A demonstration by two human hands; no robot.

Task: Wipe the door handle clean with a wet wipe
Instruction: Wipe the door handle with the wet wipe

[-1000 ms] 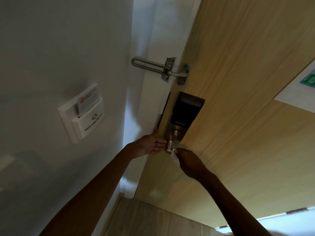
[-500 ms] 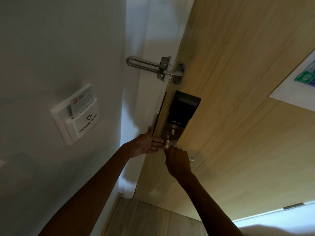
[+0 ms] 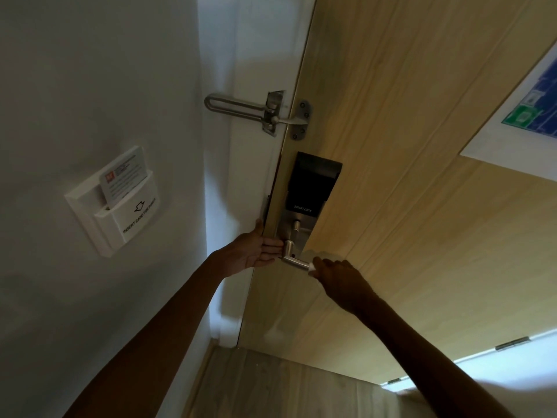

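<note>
A silver lever door handle [image 3: 294,259] sticks out from a smart lock plate [image 3: 304,203] on the wooden door [image 3: 407,206]. My right hand [image 3: 337,274] is wrapped around the handle's free end with a white wet wipe [image 3: 312,267] pinched against the metal; only a small bit of the wipe shows. My left hand [image 3: 256,250] rests flat on the door's edge beside the lock, its fingertips touching the handle's base, nothing held in it.
A metal swing-bar door guard [image 3: 256,113] bridges the frame and door above the lock. A white key-card holder [image 3: 117,203] with a card in it hangs on the left wall. A notice [image 3: 524,116] is stuck on the door at upper right. Wooden floor [image 3: 271,384] below.
My right hand has slid with the wipe from the handle's base near the lock outward to its free end, uncovering most of the lever. The left hand has stayed on the door edge.
</note>
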